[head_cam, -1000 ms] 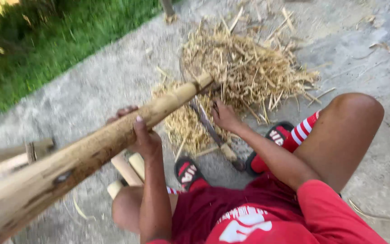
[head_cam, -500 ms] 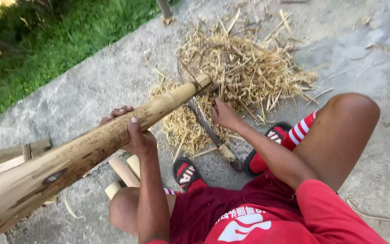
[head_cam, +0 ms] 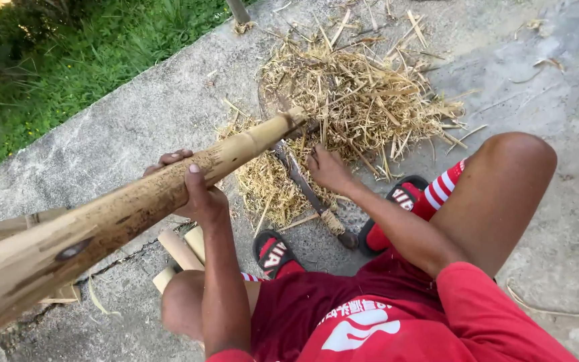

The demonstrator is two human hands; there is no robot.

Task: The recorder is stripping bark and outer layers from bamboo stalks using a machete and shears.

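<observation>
Ground: rough grey concrete (head_cam: 135,127) is seen underfoot, with a strip of green grass (head_cam: 55,60) bordering it at the upper left.
Bamboo pole: a thick, brown-mottled bamboo pole (head_cam: 122,208) is held slanting from the lower left foreground up toward the middle, its far end resting among the shavings.
Left hand: the left hand (head_cam: 192,191) is wrapped around the pole about midway along the visible length, thumb laid over the top and fingers curled underneath; the grip is pressed closed on the pole.
Right hand: the right hand (head_cam: 330,169) is set down just beyond the pole's far end, at the near edge of the shavings; the fingers are bent downward, but whether anything is pinched in the grip cannot be told.
Knife: a long dark blade with a cord-wrapped handle (head_cam: 313,198) is lying on the concrete between the two feet, its tip hidden under the pole's end, just beside the right hand.
Shavings: a loose heap of pale straw-coloured bamboo shavings (head_cam: 363,100) is spread over the concrete ahead of the knees.
Cut pieces: several short pale bamboo lengths (head_cam: 179,251) are lying beneath the pole, near the left knee.
Clothing: a red shirt (head_cam: 383,315), red-and-white striped socks (head_cam: 440,191) and black sandals (head_cam: 273,251) are worn.
</observation>
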